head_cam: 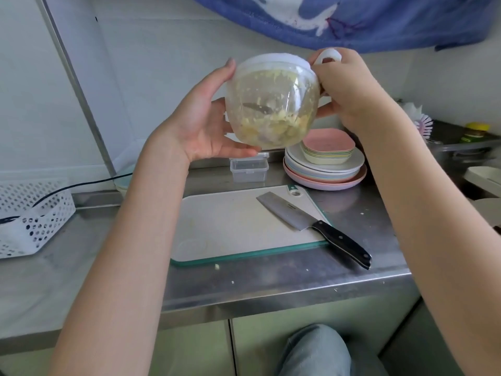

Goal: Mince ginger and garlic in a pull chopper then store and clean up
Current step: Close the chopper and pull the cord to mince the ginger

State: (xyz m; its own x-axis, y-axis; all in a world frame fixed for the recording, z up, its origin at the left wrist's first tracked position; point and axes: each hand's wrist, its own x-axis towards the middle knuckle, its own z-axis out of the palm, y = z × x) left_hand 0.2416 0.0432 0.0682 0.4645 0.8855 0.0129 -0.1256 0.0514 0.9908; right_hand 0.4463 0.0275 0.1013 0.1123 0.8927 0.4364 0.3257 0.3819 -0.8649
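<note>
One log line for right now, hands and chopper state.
clear plastic pull chopper raised, tilted, minced bits inside | left hand cradles bowl | right hand grips white pull handle | steel cleaver on board

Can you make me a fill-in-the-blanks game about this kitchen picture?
1. The pull chopper is held up in the air by ____ hands.
2. The cleaver lies with its blade on the cutting ____.
3. The top bowl of the stack on the plates is coloured ____.
4. The white basket stands at the ____ end of the counter.

Missing words: two; board; pink; left
</note>
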